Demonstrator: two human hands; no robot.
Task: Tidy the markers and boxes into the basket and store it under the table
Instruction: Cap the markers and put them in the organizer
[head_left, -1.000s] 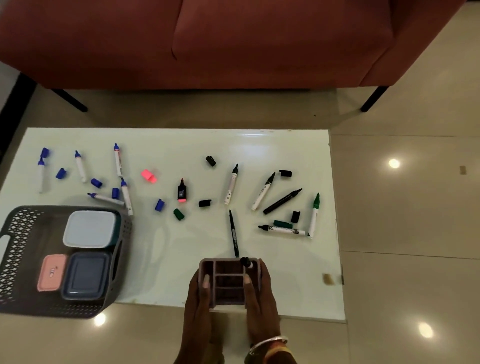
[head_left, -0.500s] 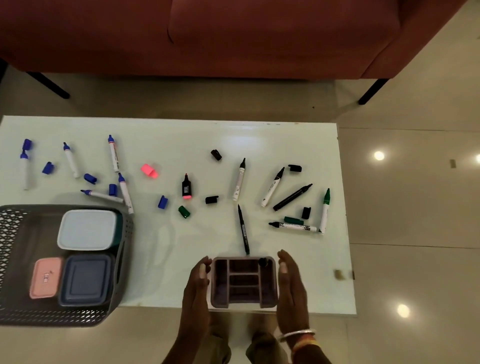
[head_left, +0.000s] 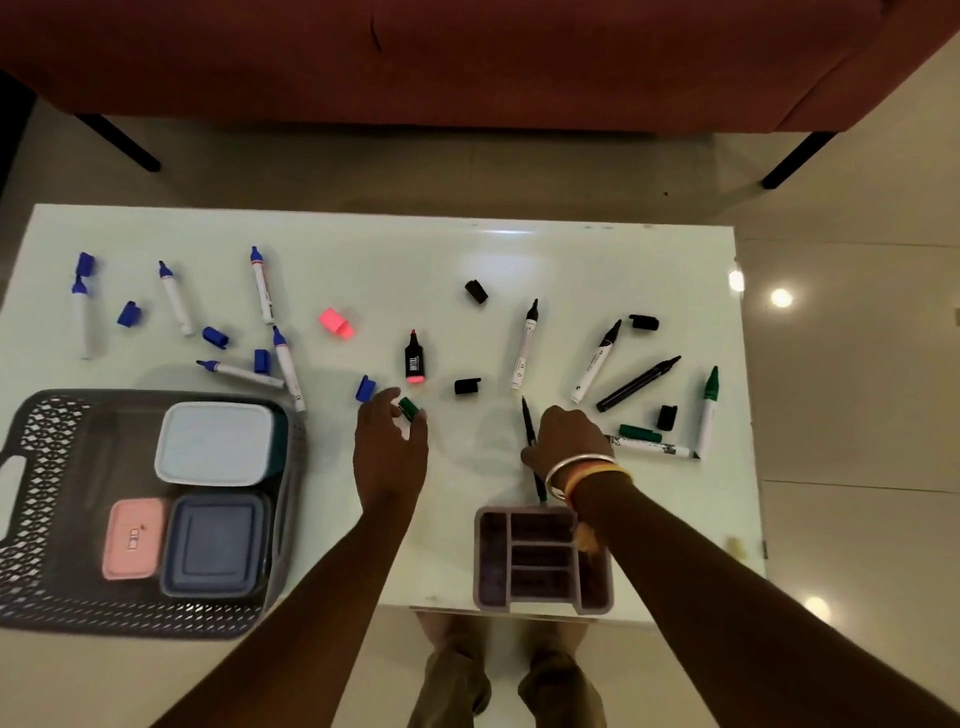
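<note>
My left hand (head_left: 389, 447) reaches over the white table (head_left: 415, 249), with thumb and fingers curled round a small green cap (head_left: 409, 408). To the right, my right hand (head_left: 566, 441) lies curled over a thin black pen (head_left: 529, 421), whose lower end pokes out toward a mauve divided organizer (head_left: 543, 558) at the near edge. The dark mesh basket (head_left: 31, 467) at the left holds a white box (head_left: 213, 441), a pink box (head_left: 134, 538) and a dark blue box (head_left: 213, 543). Several uncapped blue, black and green markers and loose caps lie scattered on the table.
A red sofa (head_left: 467, 57) on black legs stands beyond the table's far edge. A pink cap (head_left: 336, 322) and a black-and-pink highlighter (head_left: 414, 359) lie mid-table. The basket overhangs the table's near left corner. Tiled floor lies to the right.
Both hands let go of the organizer and reached forward. The left now closes on the green cap, the right on the thin black pen.
</note>
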